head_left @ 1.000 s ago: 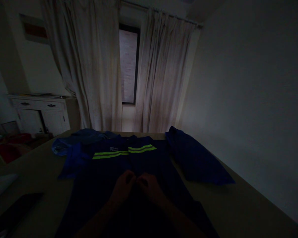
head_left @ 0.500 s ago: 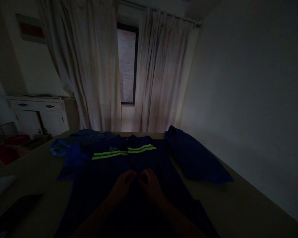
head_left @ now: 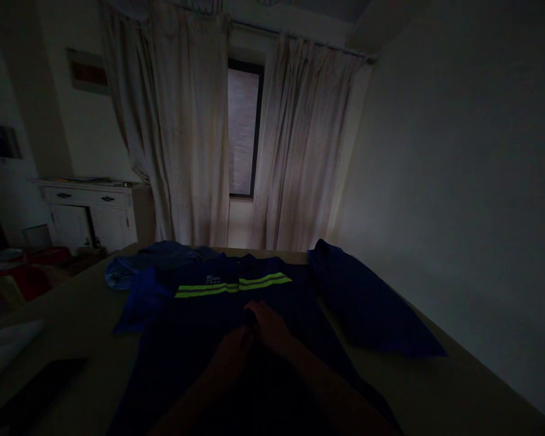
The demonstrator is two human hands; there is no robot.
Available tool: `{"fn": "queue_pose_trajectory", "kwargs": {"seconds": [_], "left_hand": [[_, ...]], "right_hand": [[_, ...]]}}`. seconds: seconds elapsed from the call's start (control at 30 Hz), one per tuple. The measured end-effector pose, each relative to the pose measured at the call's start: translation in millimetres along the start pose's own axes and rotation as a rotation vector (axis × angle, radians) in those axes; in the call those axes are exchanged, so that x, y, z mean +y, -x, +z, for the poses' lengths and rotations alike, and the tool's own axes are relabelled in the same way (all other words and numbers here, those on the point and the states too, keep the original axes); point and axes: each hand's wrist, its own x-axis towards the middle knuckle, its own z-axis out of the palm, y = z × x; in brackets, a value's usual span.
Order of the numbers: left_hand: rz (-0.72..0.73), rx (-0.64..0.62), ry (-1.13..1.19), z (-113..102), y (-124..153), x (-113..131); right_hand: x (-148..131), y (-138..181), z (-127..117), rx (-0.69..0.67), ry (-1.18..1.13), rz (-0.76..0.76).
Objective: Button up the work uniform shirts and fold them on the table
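A dark blue work jacket point(head_left: 200, 321) lies spread with its front up, its collar at the far end. Yellow-green bands run across the chest, and small pale print sits above the left one. My left hand point(head_left: 235, 350) and my right hand point(head_left: 270, 326) meet over the middle of the jacket front, below the bands. Their fingers are closed in a pinch on the cloth at the front opening. The right hand is slightly farther forward than the left. Dim light hides the exact fingertips and any small fastener between them.
The jacket's sleeve point(head_left: 372, 303) stretches out to the right near the wall. Lighter blue jeans-like cloth point(head_left: 149, 263) lies behind at the left. A dark flat object point(head_left: 40, 387) and a white sheet-like item point(head_left: 9, 345) rest on the table point(head_left: 91, 321) at the left.
My right hand has moved a little up and forward, my left hand slightly lower and closer against it. The camera's view has shifted slightly, moving the room a little right and down.
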Motion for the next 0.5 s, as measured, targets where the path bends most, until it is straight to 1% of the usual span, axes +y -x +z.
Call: {"fn": "queue_pose_trajectory", "kwargs": {"seconds": [0.07, 0.13, 0.2, 0.27, 0.37, 0.43, 0.5], "left_hand": [[-0.025, -0.001, -0.006, -4.6, -1.8, -1.4], [-0.056, 0.031, -0.033, -9.4, -3.3, -1.0], [-0.103, 0.068, -0.016, -13.2, -6.4, -0.4], [-0.211, 0.087, 0.063, -15.4, -13.3, -1.5], [-0.395, 0.070, 0.148, -16.4, -31.6, -6.8], [-0.449, 0.039, 0.128, -16.6, -45.0, -10.2], [-0.452, 0.027, 0.084, -16.3, -54.3, -11.1]], "right_hand": [[-0.4, -3.5, 9.5, 0.052, 0.017, 0.055], [-0.1, -2.0, 17.4, 0.102, 0.040, 0.127], [0.6, 1.7, 20.0, 0.126, 0.057, 0.164], [1.3, 4.5, 17.7, 0.122, 0.065, 0.164], [1.4, 3.5, 12.0, 0.089, 0.079, 0.173], [0.5, 0.6, 10.7, 0.072, 0.091, 0.208], [-0.4, -1.8, 11.8, 0.073, 0.108, 0.232]]}}
